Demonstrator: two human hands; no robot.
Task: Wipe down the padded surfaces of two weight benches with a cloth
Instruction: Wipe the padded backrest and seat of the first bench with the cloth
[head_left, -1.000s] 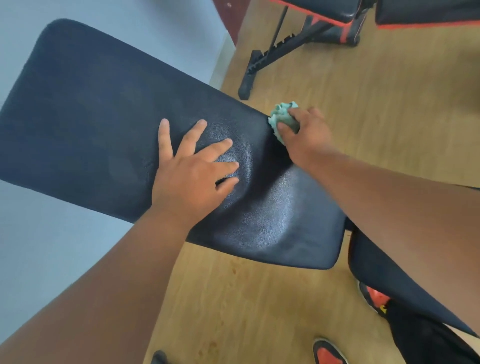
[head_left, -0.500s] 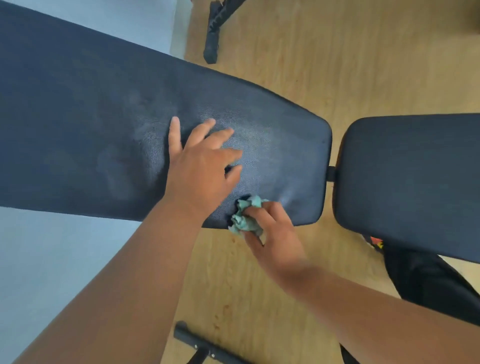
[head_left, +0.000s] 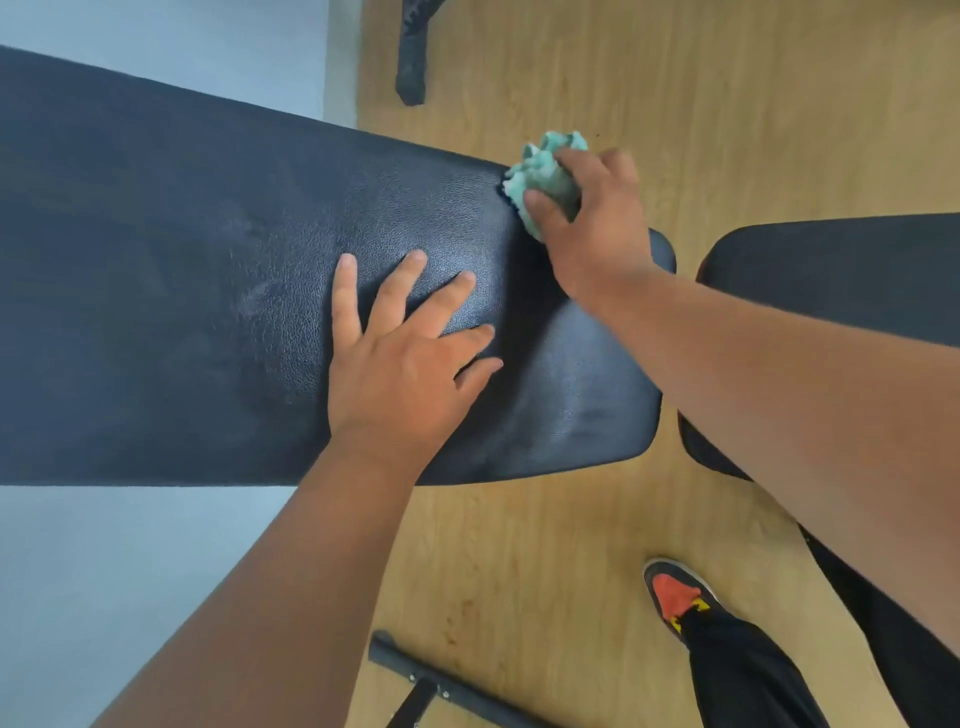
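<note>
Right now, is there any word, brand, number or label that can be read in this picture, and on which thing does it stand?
None can be read.
Back pad: plain black, no print.
Seat pad: plain black, no print.
Cloth in the right hand: no tag shows.
Shoe: a yellow mark, too small and blurred to read.
Left hand lies flat on the back pad and covers part of it.

Bare back pad (head_left: 156, 312) leftward; left hand (head_left: 400, 364) mid-pad.
</note>
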